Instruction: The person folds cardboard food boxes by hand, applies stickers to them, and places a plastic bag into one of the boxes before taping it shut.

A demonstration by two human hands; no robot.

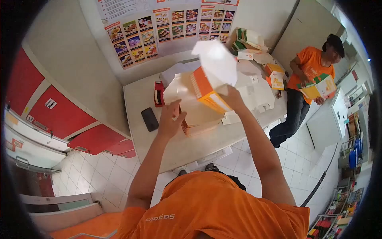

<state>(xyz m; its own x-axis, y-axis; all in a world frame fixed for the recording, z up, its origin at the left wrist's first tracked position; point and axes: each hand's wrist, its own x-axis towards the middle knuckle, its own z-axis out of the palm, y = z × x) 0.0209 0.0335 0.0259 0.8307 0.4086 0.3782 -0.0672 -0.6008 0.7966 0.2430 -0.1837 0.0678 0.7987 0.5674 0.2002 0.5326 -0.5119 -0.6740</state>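
Note:
My right hand [230, 97] grips an orange-and-white folding food carton [207, 88] by its right side. The carton is tilted over the table, its white flap standing up and slightly blurred. Below it lies a stack of cartons [201, 128], white on top with orange-brown edges toward me. My left hand [171, 119] is at the left edge of this stack, thumb and fingers apart, with nothing held between them. Left of the stack are a black phone [150, 119] and a red device [159, 94], both lying on the white table [139, 145].
White carton sheets [254, 93] spread over the table's right side. A yellow-orange carton [274, 76] and green-edged cartons [248, 39] sit farther back. At right, a person in an orange shirt [312, 63] holds another carton [320, 87]. Red cabinets [59, 109] line the left.

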